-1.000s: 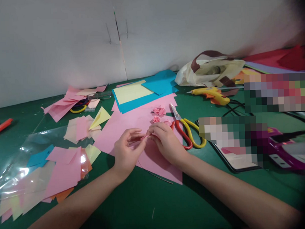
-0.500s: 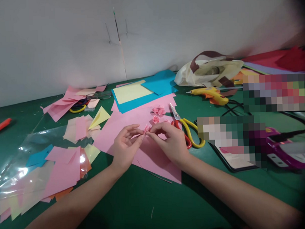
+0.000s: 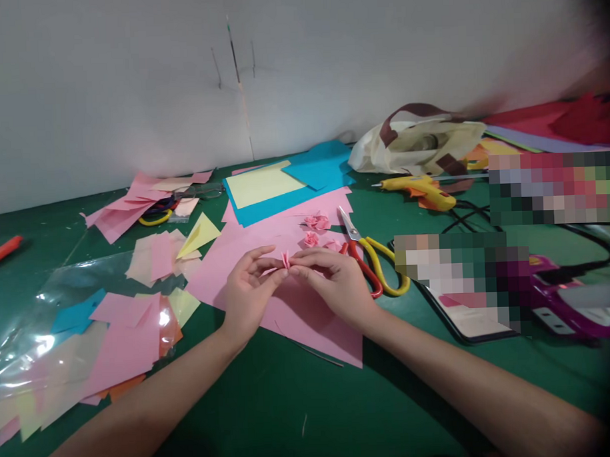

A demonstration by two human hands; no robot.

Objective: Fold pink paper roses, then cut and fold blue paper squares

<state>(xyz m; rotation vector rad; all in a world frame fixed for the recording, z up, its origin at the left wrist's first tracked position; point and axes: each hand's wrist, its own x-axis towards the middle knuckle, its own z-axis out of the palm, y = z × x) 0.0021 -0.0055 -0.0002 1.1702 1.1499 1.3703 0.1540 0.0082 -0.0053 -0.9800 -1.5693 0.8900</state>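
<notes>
Between the fingertips of both hands is a small folded piece of pink paper (image 3: 285, 258), held above a large pink sheet (image 3: 318, 321). My left hand (image 3: 251, 284) pinches it from the left, thumb against forefinger. From the other side my right hand (image 3: 335, 281) pinches it too, and its fingertips nearly meet the left ones. Just beyond the right hand lie several pink paper flowers (image 3: 317, 222). Close to the right of them rest scissors (image 3: 381, 266) with red and yellow handles, blades pointing away.
At left, a clear plastic bag (image 3: 43, 331) holds coloured paper pieces. Blue sheets (image 3: 264, 206) lie at the back. To the right are a yellow glue gun (image 3: 424, 190), a cloth bag (image 3: 412, 145), a phone (image 3: 468, 326) and a purple power strip (image 3: 572, 306) with cables.
The pink paper has turned more upright and shifted slightly left between the fingertips. My right hand has moved a little left, its fingers now straighter and closer to the left hand's.
</notes>
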